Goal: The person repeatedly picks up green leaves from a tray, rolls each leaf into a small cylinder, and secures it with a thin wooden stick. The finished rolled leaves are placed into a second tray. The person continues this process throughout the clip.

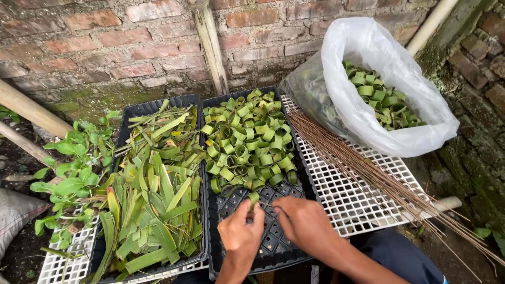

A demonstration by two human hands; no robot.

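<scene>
Brick wall behind, white grid surface point(363, 202) carrying two black trays. Left hand point(241, 234) pinches a green leaf ring point(254, 199) shut over the right tray point(273, 247); right hand point(304, 221) closes on something thin beside it. Seemingly pinning; next needs steady threading.

Leaf strips tray point(158, 194) left of leaf rings tray point(252, 236).

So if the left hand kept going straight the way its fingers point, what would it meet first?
Probably the green leaf ring pinched at the left hand fingertips; beyond it, the pile of leaf rings in the black tray.
</scene>
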